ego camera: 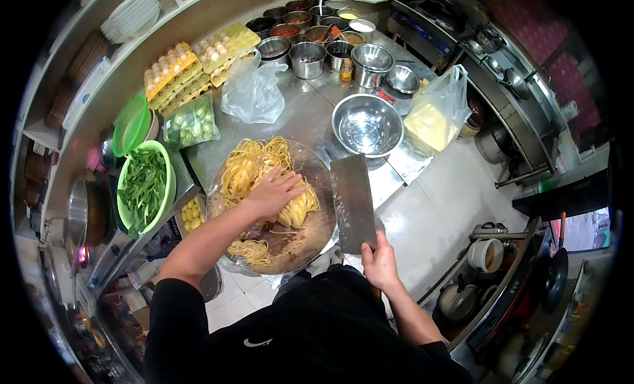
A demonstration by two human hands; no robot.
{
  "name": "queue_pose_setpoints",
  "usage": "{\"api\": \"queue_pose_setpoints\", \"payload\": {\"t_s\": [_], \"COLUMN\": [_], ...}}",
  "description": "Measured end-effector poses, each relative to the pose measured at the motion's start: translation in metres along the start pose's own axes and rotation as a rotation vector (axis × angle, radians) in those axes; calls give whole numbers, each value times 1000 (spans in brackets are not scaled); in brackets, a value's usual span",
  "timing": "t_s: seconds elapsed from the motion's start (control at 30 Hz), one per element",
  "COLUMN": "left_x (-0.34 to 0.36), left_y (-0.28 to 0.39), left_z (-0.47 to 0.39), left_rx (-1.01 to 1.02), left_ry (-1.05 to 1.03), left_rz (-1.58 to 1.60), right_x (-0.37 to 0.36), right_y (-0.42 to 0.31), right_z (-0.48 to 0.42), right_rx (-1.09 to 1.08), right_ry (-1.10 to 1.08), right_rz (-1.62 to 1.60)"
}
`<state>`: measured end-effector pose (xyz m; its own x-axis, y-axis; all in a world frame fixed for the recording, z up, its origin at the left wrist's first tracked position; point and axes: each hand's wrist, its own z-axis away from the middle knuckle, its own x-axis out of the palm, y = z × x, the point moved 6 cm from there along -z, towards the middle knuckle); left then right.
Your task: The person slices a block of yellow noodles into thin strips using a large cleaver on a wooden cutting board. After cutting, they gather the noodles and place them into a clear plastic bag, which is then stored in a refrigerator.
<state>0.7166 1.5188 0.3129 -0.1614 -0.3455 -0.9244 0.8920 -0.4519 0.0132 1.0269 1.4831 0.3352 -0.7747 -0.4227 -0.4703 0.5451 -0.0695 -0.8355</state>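
Observation:
Yellow noodles (252, 161) lie heaped on a round wooden chopping board (317, 240). My left hand (275, 193) rests on the heap, palm down with the fingers somewhat spread, and its palm side is hidden. A smaller bundle of noodles (251, 252) lies apart near the board's front edge. In my right hand (380, 262) I grip a Chinese cleaver (353, 203), its broad blade upright beside the right rim of the board. Pale residue marks the blade's left side. Most of the handle is hidden by my fingers.
Behind the board on the steel table (309, 109) are a steel bowl (367, 124), a plastic bag (253, 92), a filled bag (438, 114) and several seasoning pots (307, 59). Egg trays (173, 72), bagged green vegetables (190, 124) and a basin of leafy greens (146, 186) stand left.

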Motion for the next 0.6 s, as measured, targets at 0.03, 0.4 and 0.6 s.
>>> {"api": "queue_pose_setpoints", "payload": {"t_s": [0.03, 0.4, 0.6], "left_x": [2, -8, -1], "left_y": [4, 43, 12], "left_z": [-8, -33, -22], "left_rx": [4, -2, -104], "left_ry": [-23, -110, 99], "left_rz": [-45, 71, 234], "right_x": [-3, -37, -46], "right_y": [4, 31, 30], "right_z": [2, 13, 8], "right_rx": [13, -126, -143], "right_ry": [-8, 50, 13], "right_rz": [3, -75, -119]}}
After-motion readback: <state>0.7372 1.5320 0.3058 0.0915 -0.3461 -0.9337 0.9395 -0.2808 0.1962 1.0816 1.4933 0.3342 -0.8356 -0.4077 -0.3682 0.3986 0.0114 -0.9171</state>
